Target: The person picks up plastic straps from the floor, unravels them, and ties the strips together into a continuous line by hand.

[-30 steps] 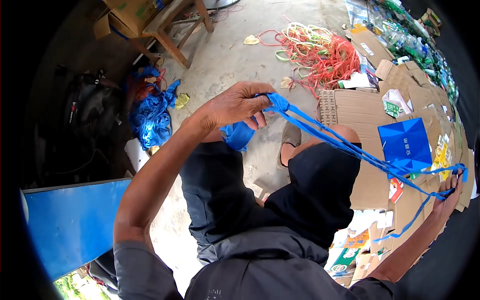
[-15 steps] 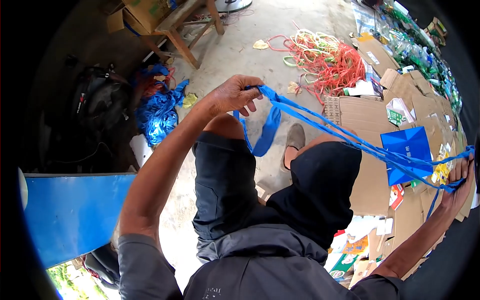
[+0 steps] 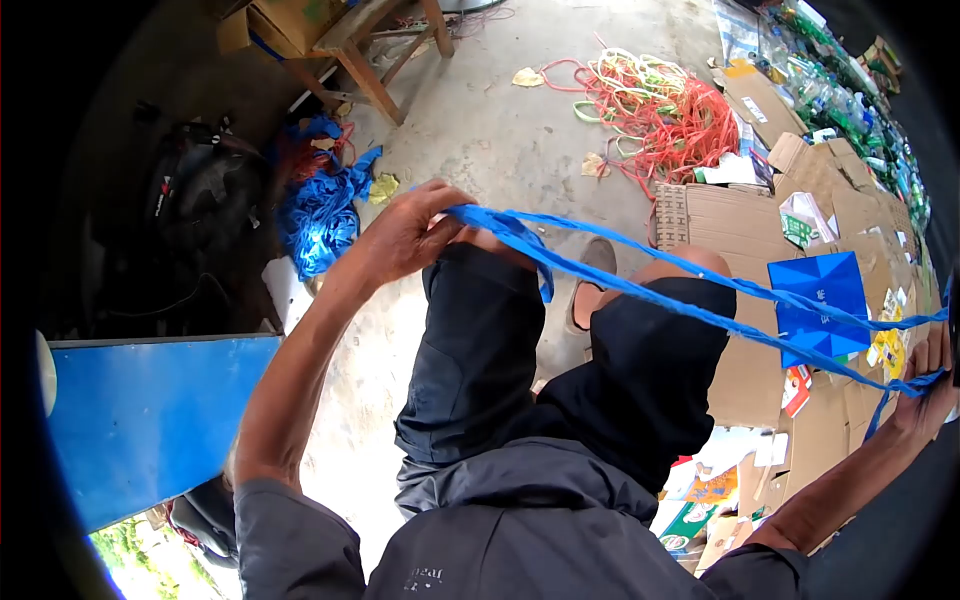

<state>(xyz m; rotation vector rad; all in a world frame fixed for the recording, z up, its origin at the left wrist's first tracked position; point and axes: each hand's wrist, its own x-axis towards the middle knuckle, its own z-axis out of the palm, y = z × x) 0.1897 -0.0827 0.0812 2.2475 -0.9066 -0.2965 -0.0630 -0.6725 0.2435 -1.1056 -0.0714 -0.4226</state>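
Observation:
A long blue strap [image 3: 640,290], twisted like a fabric or plastic strip, stretches across my knees between both hands. My left hand [image 3: 410,232] is closed on its near end, above my left knee, with a short loose end hanging below. At the far right, my right hand [image 3: 925,385] grips the other end, partly cut off by the dark edge of the view. Two strands run between the hands, spread apart in the middle. Behind them lies a blue printed box or bag [image 3: 822,308] on flattened cardboard [image 3: 725,235].
A tangle of red and pale green straps [image 3: 680,120] lies on the concrete floor ahead. Plastic bottles [image 3: 850,110] pile up at the far right. Blue strips [image 3: 325,215] lie in a heap at left, near a wooden bench [image 3: 370,85]. A blue panel [image 3: 150,430] stands beside my left arm.
My left hand has moved left and slightly down, pulling the strap longer and tauter. The two strands have spread apart. My right hand stays near the right edge, slightly lower.

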